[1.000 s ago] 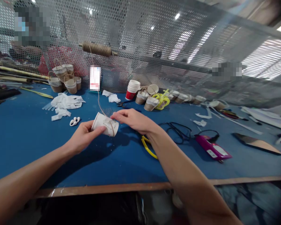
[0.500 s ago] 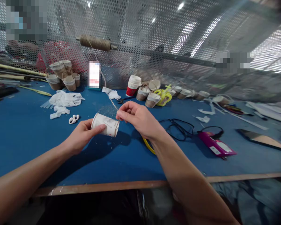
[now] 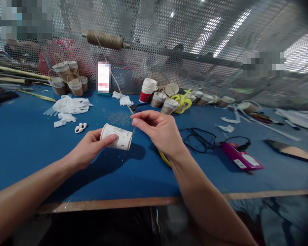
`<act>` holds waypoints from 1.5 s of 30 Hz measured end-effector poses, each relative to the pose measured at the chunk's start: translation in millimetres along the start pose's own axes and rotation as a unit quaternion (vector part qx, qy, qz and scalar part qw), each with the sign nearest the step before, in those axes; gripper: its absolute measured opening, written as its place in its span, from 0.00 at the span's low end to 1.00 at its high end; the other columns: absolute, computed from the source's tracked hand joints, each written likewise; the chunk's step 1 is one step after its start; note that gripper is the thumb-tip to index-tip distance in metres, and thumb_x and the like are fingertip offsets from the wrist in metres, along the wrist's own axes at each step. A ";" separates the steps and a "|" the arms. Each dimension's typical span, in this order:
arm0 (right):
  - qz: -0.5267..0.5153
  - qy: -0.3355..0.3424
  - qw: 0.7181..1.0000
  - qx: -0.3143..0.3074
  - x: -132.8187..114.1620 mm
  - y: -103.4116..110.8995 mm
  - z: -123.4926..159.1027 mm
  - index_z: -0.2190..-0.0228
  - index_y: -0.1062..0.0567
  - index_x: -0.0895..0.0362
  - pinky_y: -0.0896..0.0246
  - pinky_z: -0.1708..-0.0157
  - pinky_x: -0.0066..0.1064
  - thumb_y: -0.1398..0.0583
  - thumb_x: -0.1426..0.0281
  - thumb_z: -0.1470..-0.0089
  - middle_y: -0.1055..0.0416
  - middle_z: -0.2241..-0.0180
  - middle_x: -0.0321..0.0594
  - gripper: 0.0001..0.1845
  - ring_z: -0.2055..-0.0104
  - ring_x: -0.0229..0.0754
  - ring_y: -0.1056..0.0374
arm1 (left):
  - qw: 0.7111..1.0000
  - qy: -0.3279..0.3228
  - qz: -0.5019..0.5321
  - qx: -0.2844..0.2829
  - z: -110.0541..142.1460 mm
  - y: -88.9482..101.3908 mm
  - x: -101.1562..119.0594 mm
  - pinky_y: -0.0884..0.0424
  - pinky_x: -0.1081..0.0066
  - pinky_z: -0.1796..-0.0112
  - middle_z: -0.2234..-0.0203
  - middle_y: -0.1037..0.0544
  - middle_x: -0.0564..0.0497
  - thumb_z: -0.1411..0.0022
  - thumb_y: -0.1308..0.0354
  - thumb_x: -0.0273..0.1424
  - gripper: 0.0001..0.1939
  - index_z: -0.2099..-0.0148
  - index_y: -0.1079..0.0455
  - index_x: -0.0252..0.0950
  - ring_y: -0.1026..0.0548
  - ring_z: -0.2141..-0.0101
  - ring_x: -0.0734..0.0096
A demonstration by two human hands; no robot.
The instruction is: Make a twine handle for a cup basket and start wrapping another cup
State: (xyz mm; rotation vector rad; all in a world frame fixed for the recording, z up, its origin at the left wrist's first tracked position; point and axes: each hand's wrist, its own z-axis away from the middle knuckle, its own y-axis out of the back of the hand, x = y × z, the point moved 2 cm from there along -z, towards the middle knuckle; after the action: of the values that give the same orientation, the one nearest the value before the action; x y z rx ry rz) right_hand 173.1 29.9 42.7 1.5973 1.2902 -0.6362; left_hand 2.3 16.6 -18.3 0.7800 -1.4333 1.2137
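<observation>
A white paper cup [image 3: 120, 136] lies sideways in the air above the blue table, its base end toward the right. My left hand [image 3: 93, 147] is closed round the cup's rim end, thumb along its near side. My right hand [image 3: 154, 128] pinches a strand of brown twine [image 3: 117, 84] just beyond the base end. From there the twine runs down along the base edge of the cup, and upward to a spool [image 3: 105, 39] on the mesh panel behind.
Twine-wrapped cups [image 3: 75, 85] with handles stand at the back left. Red and white stacked cups [image 3: 147, 90], yellow-handled scissors [image 3: 181, 103], a purple power strip [image 3: 242, 157] with a black cable, white scraps [image 3: 72, 104] and white earbuds [image 3: 80, 127] lie around.
My right hand has shifted to the right, drawing the twine from across the cup's side to its base edge. The left hand still holds the cup. The view has tilted slightly.
</observation>
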 end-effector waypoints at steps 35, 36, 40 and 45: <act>0.050 -0.031 0.998 -0.027 14.8 -2.3 -0.2 0.71 0.24 0.58 0.36 0.69 0.29 0.40 0.70 0.54 0.25 0.71 0.37 0.06 0.70 0.36 0.31 | 0.998 -0.047 -0.023 -0.025 3.8 0.6 0.0 0.33 0.70 0.60 0.65 0.22 0.47 0.47 0.40 0.34 0.13 0.58 0.27 0.34 0.27 0.65 0.68; 0.051 -0.032 0.998 -0.028 14.7 -2.4 -0.1 0.71 0.24 0.58 0.36 0.69 0.29 0.39 0.70 0.54 0.25 0.71 0.37 0.06 0.70 0.36 0.32 | 0.998 -0.049 -0.022 -0.025 3.8 0.9 -0.2 0.33 0.70 0.60 0.65 0.22 0.47 0.47 0.40 0.34 0.13 0.58 0.27 0.34 0.27 0.64 0.68; 0.049 -0.036 0.998 -0.034 14.9 -3.2 0.1 0.71 0.24 0.59 0.36 0.69 0.29 0.39 0.71 0.54 0.25 0.71 0.37 0.06 0.70 0.36 0.32 | 0.999 -0.047 -0.004 -0.028 4.2 0.2 -0.2 0.33 0.72 0.61 0.66 0.21 0.49 0.47 0.40 0.33 0.12 0.59 0.27 0.35 0.27 0.65 0.70; 0.048 -0.031 0.997 -0.043 16.8 -3.4 0.4 0.70 0.24 0.58 0.37 0.69 0.29 0.40 0.70 0.53 0.25 0.70 0.38 0.06 0.69 0.37 0.31 | 0.998 -0.034 0.058 -0.015 4.6 -4.5 3.7 0.32 0.72 0.62 0.70 0.21 0.50 0.50 0.37 0.33 0.10 0.64 0.26 0.34 0.26 0.67 0.70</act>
State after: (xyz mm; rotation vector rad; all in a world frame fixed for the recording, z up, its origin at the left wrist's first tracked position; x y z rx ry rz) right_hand 175.2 37.0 27.3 1.5477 1.1727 -0.5604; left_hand 4.2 11.5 -13.2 0.7329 -1.5673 1.2611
